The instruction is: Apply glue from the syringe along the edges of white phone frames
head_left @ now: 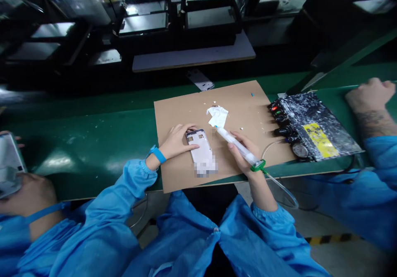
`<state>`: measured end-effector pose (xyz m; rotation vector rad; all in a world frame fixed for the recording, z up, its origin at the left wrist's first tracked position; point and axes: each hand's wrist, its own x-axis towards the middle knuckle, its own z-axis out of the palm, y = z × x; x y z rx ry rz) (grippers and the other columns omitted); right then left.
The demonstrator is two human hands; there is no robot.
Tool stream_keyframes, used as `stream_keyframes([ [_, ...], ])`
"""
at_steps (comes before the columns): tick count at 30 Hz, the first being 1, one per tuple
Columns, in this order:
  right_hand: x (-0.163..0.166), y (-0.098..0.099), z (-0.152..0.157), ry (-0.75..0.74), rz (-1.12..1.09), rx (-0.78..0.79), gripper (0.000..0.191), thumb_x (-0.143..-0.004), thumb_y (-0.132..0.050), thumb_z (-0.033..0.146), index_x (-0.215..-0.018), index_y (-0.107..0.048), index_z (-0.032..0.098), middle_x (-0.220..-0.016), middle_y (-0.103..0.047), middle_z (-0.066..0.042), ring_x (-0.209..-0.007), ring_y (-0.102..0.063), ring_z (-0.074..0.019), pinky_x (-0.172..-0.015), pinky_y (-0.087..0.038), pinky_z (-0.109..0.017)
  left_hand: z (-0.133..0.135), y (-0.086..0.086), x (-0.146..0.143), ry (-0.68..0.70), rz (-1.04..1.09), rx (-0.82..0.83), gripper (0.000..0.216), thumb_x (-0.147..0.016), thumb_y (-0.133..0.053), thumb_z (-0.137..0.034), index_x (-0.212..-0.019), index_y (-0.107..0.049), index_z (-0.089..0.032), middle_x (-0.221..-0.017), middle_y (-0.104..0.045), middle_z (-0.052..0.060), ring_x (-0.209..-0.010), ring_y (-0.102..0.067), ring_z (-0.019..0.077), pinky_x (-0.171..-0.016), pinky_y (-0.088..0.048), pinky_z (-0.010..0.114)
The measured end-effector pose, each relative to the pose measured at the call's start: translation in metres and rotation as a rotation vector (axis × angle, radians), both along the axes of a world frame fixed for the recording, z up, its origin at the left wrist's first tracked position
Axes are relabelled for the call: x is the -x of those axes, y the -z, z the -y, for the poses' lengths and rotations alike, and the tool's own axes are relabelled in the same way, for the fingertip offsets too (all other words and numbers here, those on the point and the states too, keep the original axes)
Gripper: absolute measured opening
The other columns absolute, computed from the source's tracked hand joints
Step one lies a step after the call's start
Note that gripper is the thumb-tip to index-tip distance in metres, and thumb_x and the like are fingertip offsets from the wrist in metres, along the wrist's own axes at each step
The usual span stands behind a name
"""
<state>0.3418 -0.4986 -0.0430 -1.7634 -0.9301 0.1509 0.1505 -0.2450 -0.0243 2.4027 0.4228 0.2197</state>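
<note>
My left hand (177, 143) grips a phone frame (201, 150) by its left side, thumb on its face and fingers at its top edge. The frame is pale with square openings at the top and lies on a cardboard sheet (173, 111). My right hand (245, 152) is closed around a glue syringe (237, 144) full of white paste. Its blue tip points up and left, over the lower edge of a crumpled white tissue (218, 115). From the syringe's green cap (258, 165) a clear air hose (283, 190) curves away.
A paint-spattered dispenser box (319, 124) with knobs and a gauge stands at the right. Another phone part (200, 80) lies beyond the cardboard, below a shelf board (195, 53). Co-workers' hands show at far left (34, 194) and far right (370, 97). White crumbs dot the cardboard.
</note>
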Motion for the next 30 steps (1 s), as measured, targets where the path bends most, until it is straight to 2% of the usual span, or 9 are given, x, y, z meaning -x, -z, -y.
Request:
stream_keyframes([
  [2, 0.001, 0.003, 0.002, -0.009, -0.089, -0.040, 0.046, -0.097, -0.080, 0.058, -0.128, -0.080, 0.024, -0.112, -0.084, -0.010, -0.086, -0.080, -0.0252, -0.082, -0.068, -0.041, 0.003, 0.001, -0.008, 0.062, -0.005, 0.005, 0.078, -0.086, -0.092, -0.055, -0.151, -0.056, -0.032, -0.143, -0.075, 0.006, -0.128, -0.067, 0.0333, -0.112, -0.049, 0.053],
  [4, 0.004, 0.005, 0.002, -0.021, -0.196, -0.118, 0.045, -0.097, -0.081, 0.058, -0.124, -0.080, 0.023, -0.104, -0.084, -0.010, -0.081, -0.081, -0.0246, -0.079, -0.070, -0.041, 0.006, 0.004, -0.014, 0.074, 0.014, -0.017, 0.080, -0.084, -0.093, -0.061, -0.149, -0.058, -0.030, -0.138, -0.075, 0.007, -0.124, -0.067, 0.0326, -0.109, -0.049, 0.050],
  [7, 0.015, 0.007, -0.002, -0.019, -0.319, -0.187, 0.044, -0.094, -0.084, 0.060, -0.115, -0.079, 0.022, -0.088, -0.082, -0.007, -0.069, -0.078, -0.0233, -0.067, -0.069, -0.039, 0.012, 0.010, -0.014, 0.004, 0.051, -0.082, 0.077, -0.080, -0.093, -0.070, -0.135, -0.065, -0.025, -0.124, -0.073, 0.008, -0.116, -0.068, 0.0316, -0.103, -0.050, 0.048],
  [9, 0.023, 0.007, -0.006, -0.033, -0.350, -0.145, 0.044, -0.091, -0.088, 0.060, -0.112, -0.079, 0.022, -0.088, -0.082, -0.007, -0.069, -0.078, -0.0232, -0.066, -0.068, -0.039, 0.016, 0.012, -0.012, -0.051, 0.041, -0.118, 0.072, -0.078, -0.092, -0.076, -0.122, -0.067, -0.024, -0.116, -0.072, 0.007, -0.110, -0.068, 0.0306, -0.099, -0.049, 0.047],
  [14, 0.035, 0.008, -0.014, -0.033, -0.300, -0.024, 0.039, -0.089, -0.092, 0.055, -0.107, -0.080, 0.022, -0.089, -0.083, -0.007, -0.071, -0.077, -0.0214, -0.065, -0.065, -0.034, 0.021, 0.009, -0.007, -0.083, 0.010, -0.167, 0.067, -0.081, -0.087, -0.081, -0.105, -0.064, -0.024, -0.109, -0.072, 0.006, -0.106, -0.068, 0.0294, -0.096, -0.048, 0.047],
  [21, 0.037, 0.003, -0.016, -0.012, -0.186, 0.021, 0.036, -0.092, -0.088, 0.055, -0.106, -0.080, 0.022, -0.093, -0.084, -0.009, -0.073, -0.077, -0.0208, -0.061, -0.063, -0.032, 0.023, 0.008, -0.006, -0.079, 0.026, -0.183, 0.066, -0.085, -0.083, -0.082, -0.108, -0.065, -0.024, -0.112, -0.073, 0.006, -0.109, -0.068, 0.0298, -0.099, -0.047, 0.047],
  [30, 0.037, 0.003, -0.017, -0.036, -0.186, 0.051, 0.039, -0.093, -0.086, 0.057, -0.108, -0.081, 0.022, -0.094, -0.083, -0.009, -0.070, -0.074, -0.0195, -0.058, -0.059, -0.030, 0.022, 0.009, -0.006, -0.082, 0.003, -0.181, 0.068, -0.084, -0.083, -0.084, -0.106, -0.065, -0.023, -0.111, -0.072, 0.007, -0.110, -0.068, 0.0314, -0.097, -0.047, 0.047],
])
